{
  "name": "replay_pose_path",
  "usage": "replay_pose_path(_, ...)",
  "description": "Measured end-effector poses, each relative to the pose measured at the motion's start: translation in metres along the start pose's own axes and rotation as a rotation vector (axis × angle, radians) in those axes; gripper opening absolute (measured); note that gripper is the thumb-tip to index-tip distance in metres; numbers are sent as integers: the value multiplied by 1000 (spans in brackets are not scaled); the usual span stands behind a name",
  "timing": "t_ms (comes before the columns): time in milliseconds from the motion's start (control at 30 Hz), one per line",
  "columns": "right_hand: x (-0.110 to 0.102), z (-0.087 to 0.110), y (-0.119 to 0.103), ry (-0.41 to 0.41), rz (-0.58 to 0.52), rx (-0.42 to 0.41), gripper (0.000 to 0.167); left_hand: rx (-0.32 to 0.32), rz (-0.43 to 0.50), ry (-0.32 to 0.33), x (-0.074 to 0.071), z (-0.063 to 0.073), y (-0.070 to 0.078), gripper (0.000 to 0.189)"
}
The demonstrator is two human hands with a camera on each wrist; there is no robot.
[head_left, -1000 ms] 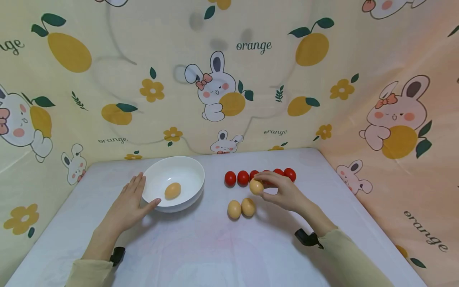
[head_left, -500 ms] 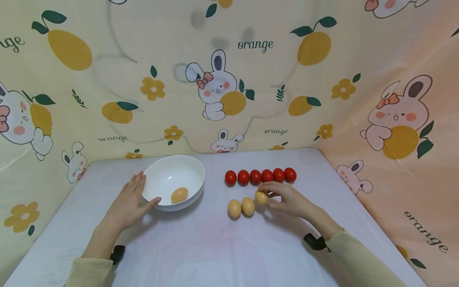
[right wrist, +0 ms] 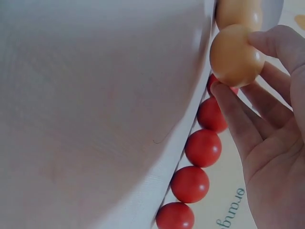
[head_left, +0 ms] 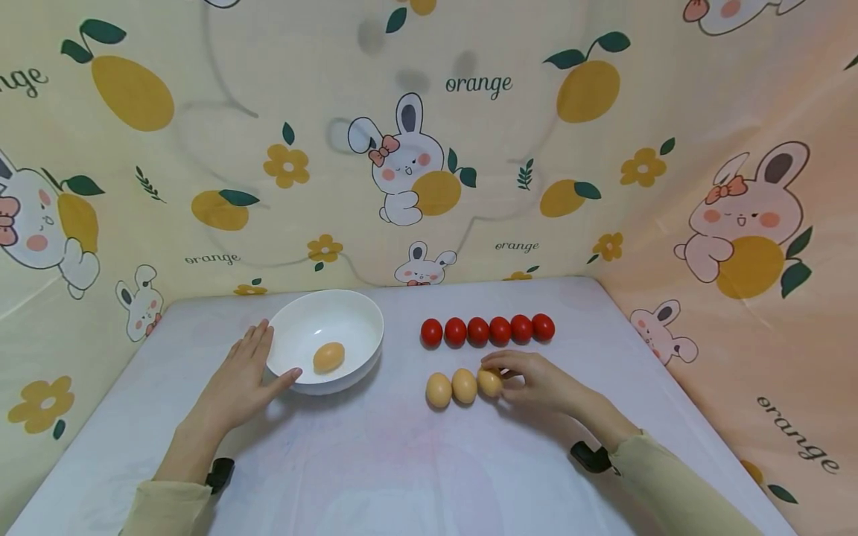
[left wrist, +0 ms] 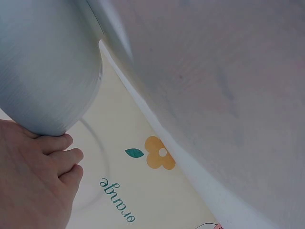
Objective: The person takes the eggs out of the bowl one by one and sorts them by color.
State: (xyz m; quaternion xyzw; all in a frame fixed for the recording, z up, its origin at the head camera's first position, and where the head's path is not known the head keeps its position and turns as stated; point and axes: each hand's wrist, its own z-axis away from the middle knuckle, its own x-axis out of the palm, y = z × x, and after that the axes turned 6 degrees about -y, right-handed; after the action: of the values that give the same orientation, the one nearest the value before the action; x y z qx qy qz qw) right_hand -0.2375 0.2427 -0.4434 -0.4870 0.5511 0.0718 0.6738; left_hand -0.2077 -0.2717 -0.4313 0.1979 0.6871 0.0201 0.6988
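Observation:
A white bowl point(head_left: 365, 365) stands at the left of the table with one brown egg point(head_left: 329, 358) lying inside it. My left hand point(head_left: 243, 380) rests against the bowl's left side, fingers extended and thumb at the near rim; the left wrist view shows its fingertips touching the bowl's outer wall. Two more eggs, a left egg point(head_left: 439, 391) and a middle egg point(head_left: 465, 386), stand side by side right of the bowl. At the right end of that row, my right hand point(head_left: 536, 382) pinches a third egg point(right wrist: 234, 55) between thumb and fingers, at table level.
Behind the eggs runs a straight row of several small red tomatoes point(head_left: 478, 331). The table point(head_left: 375, 461) has a white cover. A patterned cloth point(head_left: 503, 149) with rabbits and oranges hangs behind and at both sides.
My right hand has brought its egg down and slightly right, from above the row to beside the middle egg. Inside the bowl the egg has rolled about. The left hand stays put.

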Motion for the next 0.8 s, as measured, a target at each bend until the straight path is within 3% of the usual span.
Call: replay_pose_path(800, 3, 0, 0, -12, -14, 17, 47, 0, -13, 7, 0, -1, -1, 108)
